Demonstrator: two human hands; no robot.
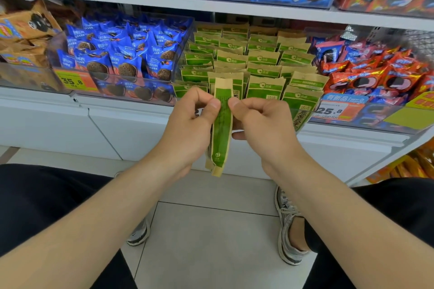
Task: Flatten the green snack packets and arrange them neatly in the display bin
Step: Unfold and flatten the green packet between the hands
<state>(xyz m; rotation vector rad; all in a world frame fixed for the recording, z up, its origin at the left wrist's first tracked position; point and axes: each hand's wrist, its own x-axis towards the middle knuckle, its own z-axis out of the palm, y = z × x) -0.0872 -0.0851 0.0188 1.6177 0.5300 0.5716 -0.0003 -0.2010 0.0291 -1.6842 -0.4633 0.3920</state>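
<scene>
A green and tan snack packet (222, 129) hangs upright, edge-on, in front of the shelf. My left hand (190, 124) pinches its left side near the top with thumb and fingers. My right hand (260, 122) pinches the right side at the same height. Behind my hands the clear display bin (305, 115) holds several rows of green snack packets (258, 61) standing upright, overlapping front to back. The bin's front wall is partly hidden by my hands.
A clear bin of blue cookie packets (122, 54) stands left of the green bin, and a bin of red and blue packets (375, 73) stands to the right. A white shelf edge (141, 0) runs above. My legs and shoes (288, 230) rest on the tiled floor below.
</scene>
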